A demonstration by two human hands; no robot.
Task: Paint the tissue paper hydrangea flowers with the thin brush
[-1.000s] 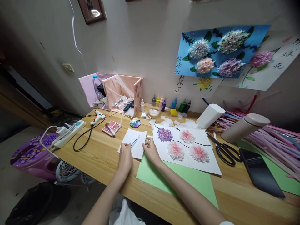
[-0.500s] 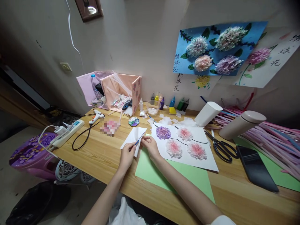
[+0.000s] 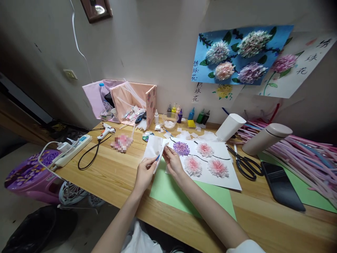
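Observation:
A folded sheet of white paper (image 3: 152, 147) is held up over the table between my hands. My left hand (image 3: 145, 174) is closed on its lower edge, thumb on top. A slim blue thing (image 3: 158, 157) lies along the fold at my left fingertips; its kind is too small to make out. My right hand (image 3: 173, 161) pinches the paper's right edge. Beneath my right wrist lies green paper (image 3: 193, 202). Partly over that is a white sheet (image 3: 231, 181) bearing one purple flower (image 3: 181, 148) and several pink ones (image 3: 218, 168).
Scissors (image 3: 249, 166), a phone (image 3: 283, 186) and two cylinders (image 3: 231, 127) stand or lie on the right, near pink strips (image 3: 297, 165). Paint bottles (image 3: 191, 113) and paper scraps line the back. A glue gun (image 3: 106, 130) and power strip (image 3: 75, 151) are on the left.
The white paper has moved slightly up and right between my hands and stands more folded. My right fingers have shifted up along its edge. The camera view has turned slightly right.

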